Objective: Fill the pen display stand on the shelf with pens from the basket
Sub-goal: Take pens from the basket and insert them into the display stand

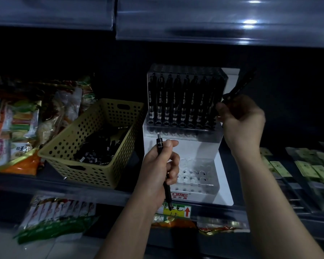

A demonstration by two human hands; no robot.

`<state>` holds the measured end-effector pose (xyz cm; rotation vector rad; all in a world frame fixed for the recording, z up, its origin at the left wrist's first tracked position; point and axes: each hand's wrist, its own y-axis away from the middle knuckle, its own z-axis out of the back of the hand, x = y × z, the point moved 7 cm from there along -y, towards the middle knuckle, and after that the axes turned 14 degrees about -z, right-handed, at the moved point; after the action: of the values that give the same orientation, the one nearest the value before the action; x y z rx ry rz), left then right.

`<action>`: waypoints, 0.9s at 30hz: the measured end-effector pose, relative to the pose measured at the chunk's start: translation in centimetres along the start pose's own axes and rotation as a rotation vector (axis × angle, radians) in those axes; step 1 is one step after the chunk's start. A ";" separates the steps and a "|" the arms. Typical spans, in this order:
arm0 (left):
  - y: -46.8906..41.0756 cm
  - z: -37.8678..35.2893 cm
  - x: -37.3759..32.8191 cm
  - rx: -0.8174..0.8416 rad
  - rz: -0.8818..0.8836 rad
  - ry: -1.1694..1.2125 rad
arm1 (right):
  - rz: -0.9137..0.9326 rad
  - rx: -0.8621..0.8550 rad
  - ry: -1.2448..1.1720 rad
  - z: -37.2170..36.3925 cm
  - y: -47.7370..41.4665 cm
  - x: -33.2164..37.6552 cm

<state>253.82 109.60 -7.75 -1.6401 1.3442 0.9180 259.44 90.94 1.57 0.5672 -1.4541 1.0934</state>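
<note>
A white and clear two-tier pen display stand (222, 184) sits on the dark shelf. Its upper tier holds several black pens (183, 101) standing upright; the lower tier's holes (195, 174) show no pens. My left hand (160, 165) grips one black pen (159, 144) upright in front of the lower tier, clicker end up. My right hand (241, 120) is at the upper tier's right end, holding black pens (239, 86) that angle up to the right. A yellow perforated basket (86, 146) with several black pens stands left of the stand.
Snack packets (17, 128) fill the shelf left of the basket. Green packets (310, 169) lie on the shelf to the right. A shelf overhang (213, 21) runs above. More packets (60, 210) sit on the lower shelf, beside a yellow price tag (176, 210).
</note>
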 end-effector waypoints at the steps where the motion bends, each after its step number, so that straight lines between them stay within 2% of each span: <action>1: 0.0 0.0 0.0 0.000 -0.001 -0.003 | 0.031 0.002 0.043 -0.2 0.2 0.2; 7: 0.1 0.1 -0.3 -0.005 -0.005 -0.008 | 0.178 0.012 0.264 -1.3 1.1 0.8; 13: 0.2 0.3 -0.5 -0.014 -0.003 0.003 | 0.157 -0.035 0.324 -1.2 1.2 0.6; 24: 0.1 0.3 -0.7 -0.028 0.010 -0.023 | -0.078 0.059 0.330 -1.4 0.3 -1.2; 27: 0.3 0.0 -0.8 -0.041 0.030 0.049 | -0.107 0.086 0.335 -1.5 0.2 -1.5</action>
<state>253.40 109.87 -7.04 -1.6874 1.3947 0.9334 260.30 91.94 -0.03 0.4894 -1.0796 1.1103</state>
